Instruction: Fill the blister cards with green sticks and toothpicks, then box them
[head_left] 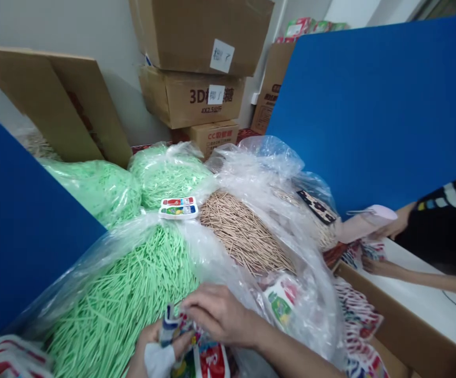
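My left hand (145,347), with a white wrap on one finger, is closed around a small bunch of colourful printed packets (168,331) at the bottom centre. Just above them my right hand (218,315) has its fingers pinched together at the packets' upper edge; what they grip is hidden. Below the hands lie larger pouches, among them a red one marked Cola (212,361). Left of and beyond my hands, a clear bag holds many thin green sticks (133,294). Behind my right hand, another open bag is full of thin brown sticks (244,231).
Blue panels stand at left (23,226) and right (370,105). Cardboard boxes (200,97) are stacked behind the bags. At right, a co-worker's hands (381,268) work beside a carton (401,325) and strips of printed packets (356,320). A bottle-printed card (178,208) lies on the bags.
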`<act>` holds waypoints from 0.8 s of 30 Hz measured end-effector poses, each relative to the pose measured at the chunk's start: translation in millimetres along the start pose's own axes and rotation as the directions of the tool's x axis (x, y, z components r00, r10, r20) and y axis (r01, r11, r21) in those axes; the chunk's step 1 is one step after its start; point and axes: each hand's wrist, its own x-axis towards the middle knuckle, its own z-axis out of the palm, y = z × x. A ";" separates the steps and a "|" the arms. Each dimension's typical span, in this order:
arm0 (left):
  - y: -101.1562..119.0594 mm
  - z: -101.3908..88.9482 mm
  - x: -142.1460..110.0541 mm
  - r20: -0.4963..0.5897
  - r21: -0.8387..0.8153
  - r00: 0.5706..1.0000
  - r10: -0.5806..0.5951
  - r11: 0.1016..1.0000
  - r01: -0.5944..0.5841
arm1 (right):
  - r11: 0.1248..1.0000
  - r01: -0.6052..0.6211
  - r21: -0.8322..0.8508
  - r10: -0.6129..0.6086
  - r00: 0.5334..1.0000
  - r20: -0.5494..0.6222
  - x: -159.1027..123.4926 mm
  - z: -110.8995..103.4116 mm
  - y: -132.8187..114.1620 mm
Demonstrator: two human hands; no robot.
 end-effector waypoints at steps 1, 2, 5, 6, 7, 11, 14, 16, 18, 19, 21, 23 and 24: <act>-2.9 1.3 0.3 -0.045 -0.025 0.999 -0.008 1.000 0.007 | 0.996 -0.084 -0.022 0.083 0.996 -0.041 -5.0 -6.7 6.8; -5.5 2.6 0.3 -0.086 -0.050 0.996 -0.017 0.999 0.012 | 0.978 -0.201 -0.065 0.193 0.975 -0.108 -10.6 -11.9 15.6; -10.8 6.8 0.6 -0.143 -0.091 0.989 -0.026 0.996 0.013 | 0.831 -0.512 -0.217 0.449 0.848 -0.282 -27.3 -8.4 46.5; -11.8 8.4 1.2 -0.139 -0.086 0.990 -0.022 0.996 0.010 | 0.808 -0.533 -0.249 0.486 0.844 -0.229 -31.3 -0.2 55.0; -12.5 10.0 2.1 -0.128 -0.076 0.992 -0.016 0.997 0.006 | 0.811 -0.522 -0.266 0.506 0.853 -0.130 -34.1 10.3 61.5; -17.1 14.0 6.7 -0.081 -0.036 0.996 0.024 0.999 -0.027 | 0.841 -0.468 -0.271 0.508 0.855 0.102 -34.9 45.0 66.7; -24.3 11.5 7.8 -0.096 -0.047 0.995 0.010 0.999 -0.015 | 0.859 -0.452 -0.240 0.485 0.868 0.104 -35.3 32.7 67.7; -29.3 8.3 6.9 -0.113 -0.070 0.993 -0.031 0.997 0.023 | 0.834 -0.482 -0.268 0.501 0.865 0.002 -40.3 9.0 75.8; -32.0 6.3 5.3 -0.113 -0.094 0.992 -0.061 0.994 0.050 | 0.718 -0.583 -0.381 0.571 0.806 -0.157 -49.0 -16.0 88.7; -32.3 6.1 4.5 -0.102 -0.108 0.993 -0.067 0.993 0.056 | 0.625 -0.631 -0.460 0.609 0.763 -0.218 -54.0 -26.2 95.5; -30.4 7.5 3.1 -0.068 -0.121 0.995 -0.071 0.991 0.063 | 0.429 -0.656 -0.621 0.670 0.692 -0.268 -63.7 -39.0 107.5; -26.6 10.4 2.1 -0.040 -0.115 0.997 -0.066 0.992 0.061 | 0.301 -0.613 -0.731 0.697 0.664 -0.270 -70.6 -42.3 115.5; -24.5 12.0 1.7 -0.037 -0.109 0.997 -0.063 0.992 0.059 | 0.269 -0.589 -0.762 0.697 0.665 -0.268 -72.3 -41.6 118.1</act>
